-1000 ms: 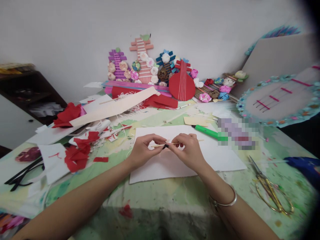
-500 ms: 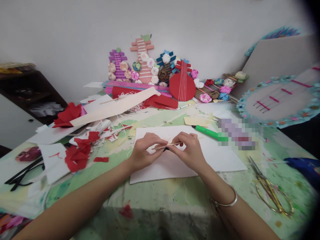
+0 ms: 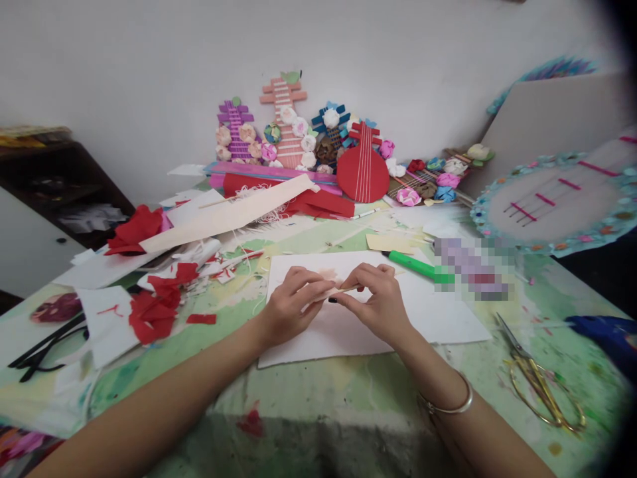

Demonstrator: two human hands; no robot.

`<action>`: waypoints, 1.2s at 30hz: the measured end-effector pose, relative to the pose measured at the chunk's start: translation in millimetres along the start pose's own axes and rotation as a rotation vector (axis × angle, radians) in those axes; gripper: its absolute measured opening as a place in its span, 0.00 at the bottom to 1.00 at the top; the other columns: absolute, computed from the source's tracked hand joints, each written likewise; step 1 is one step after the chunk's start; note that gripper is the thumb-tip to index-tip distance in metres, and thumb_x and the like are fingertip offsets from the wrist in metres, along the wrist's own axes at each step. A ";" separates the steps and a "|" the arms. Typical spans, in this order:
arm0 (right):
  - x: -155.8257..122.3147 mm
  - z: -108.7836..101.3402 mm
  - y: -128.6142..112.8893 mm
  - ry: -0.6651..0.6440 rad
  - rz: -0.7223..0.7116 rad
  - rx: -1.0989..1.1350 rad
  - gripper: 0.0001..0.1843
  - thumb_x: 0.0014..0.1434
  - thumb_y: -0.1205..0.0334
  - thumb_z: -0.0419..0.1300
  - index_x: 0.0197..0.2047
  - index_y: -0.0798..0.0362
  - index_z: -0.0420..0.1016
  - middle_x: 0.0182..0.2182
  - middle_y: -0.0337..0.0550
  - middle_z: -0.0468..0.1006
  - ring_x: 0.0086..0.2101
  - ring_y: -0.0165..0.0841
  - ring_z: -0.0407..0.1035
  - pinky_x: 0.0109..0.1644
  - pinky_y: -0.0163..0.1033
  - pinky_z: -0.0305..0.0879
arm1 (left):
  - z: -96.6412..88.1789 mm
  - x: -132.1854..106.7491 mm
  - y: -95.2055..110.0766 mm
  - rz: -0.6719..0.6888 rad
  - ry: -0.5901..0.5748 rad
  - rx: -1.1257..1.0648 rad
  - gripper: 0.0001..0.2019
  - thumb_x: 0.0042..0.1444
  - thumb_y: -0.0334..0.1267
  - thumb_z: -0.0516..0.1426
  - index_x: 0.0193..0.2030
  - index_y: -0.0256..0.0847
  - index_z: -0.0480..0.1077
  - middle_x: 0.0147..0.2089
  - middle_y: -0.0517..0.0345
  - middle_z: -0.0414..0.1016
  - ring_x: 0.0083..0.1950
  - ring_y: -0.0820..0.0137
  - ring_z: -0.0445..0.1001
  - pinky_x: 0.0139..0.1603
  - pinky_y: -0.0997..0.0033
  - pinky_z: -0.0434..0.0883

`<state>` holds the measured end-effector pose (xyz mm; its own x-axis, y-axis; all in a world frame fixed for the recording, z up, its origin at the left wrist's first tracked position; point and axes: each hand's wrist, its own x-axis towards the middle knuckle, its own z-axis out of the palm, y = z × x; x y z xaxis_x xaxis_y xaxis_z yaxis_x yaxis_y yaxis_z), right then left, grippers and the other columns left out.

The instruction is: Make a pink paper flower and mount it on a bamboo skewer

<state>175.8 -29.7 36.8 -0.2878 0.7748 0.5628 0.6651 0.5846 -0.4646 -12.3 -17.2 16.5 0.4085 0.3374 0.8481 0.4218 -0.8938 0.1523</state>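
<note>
Both my hands meet above a white sheet of paper (image 3: 423, 312). My right hand (image 3: 381, 299) pinches a thin wooden stick (image 3: 350, 288) between thumb and fingers. On the other side, my left hand (image 3: 293, 305) closes its fingers around the stick's left part, which they mostly hide. Behind the fingertips a small pale peach piece (image 3: 328, 273), perhaps paper, shows; whether it is held along with the stick I cannot tell. A green marker (image 3: 418, 265) lies on the sheet beyond my right hand.
Gold-handled scissors (image 3: 535, 378) lie at the right, near a blue tool (image 3: 607, 338). Red paper scraps (image 3: 156, 309) and black-framed glasses (image 3: 47, 352) are at the left. A long cream strip (image 3: 229, 216) and a red paper lute (image 3: 363, 169) stand farther back.
My left fingers have rolled forward over the stick and now cover its left end. More of the pale peach piece shows behind them. My right hand has hardly moved.
</note>
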 end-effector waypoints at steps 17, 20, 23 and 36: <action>-1.5 0.7 0.4 -0.001 -0.022 0.027 0.14 0.57 0.55 0.60 0.25 0.54 0.67 0.25 0.36 0.72 0.27 0.27 0.63 0.43 0.41 0.46 | 0.7 -1.6 3.4 0.057 -0.052 -0.106 0.20 0.50 0.23 0.55 0.51 0.38 0.65 0.38 0.50 0.75 0.38 0.68 0.71 0.41 0.62 0.70; -1.4 0.7 1.3 0.012 -0.034 0.023 0.14 0.57 0.55 0.60 0.25 0.54 0.66 0.25 0.36 0.72 0.26 0.27 0.62 0.43 0.42 0.46 | -0.9 0.2 5.8 0.009 -0.041 -0.154 0.18 0.50 0.24 0.55 0.49 0.38 0.66 0.35 0.52 0.74 0.35 0.69 0.70 0.39 0.63 0.70; -1.1 0.5 2.6 0.034 -0.049 0.000 0.15 0.57 0.55 0.59 0.25 0.54 0.66 0.25 0.36 0.72 0.27 0.27 0.63 0.43 0.42 0.46 | -2.0 2.2 7.4 -0.048 -0.032 -0.188 0.15 0.51 0.24 0.56 0.46 0.38 0.68 0.32 0.54 0.73 0.33 0.71 0.69 0.38 0.66 0.70; -0.7 -5.8 -3.0 -0.013 -0.130 -0.015 0.07 0.58 0.60 0.59 0.31 0.54 0.70 0.30 0.38 0.72 0.31 0.29 0.64 0.42 0.42 0.46 | -2.6 5.0 8.4 -0.062 0.003 -0.137 0.12 0.53 0.24 0.56 0.44 0.39 0.68 0.32 0.57 0.74 0.32 0.73 0.69 0.40 0.67 0.70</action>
<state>178.0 -33.4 41.8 -0.3816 0.6957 0.6086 0.6317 0.6770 -0.3777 -8.8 -23.7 23.3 0.3830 0.3923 0.8363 0.3313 -0.9034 0.2721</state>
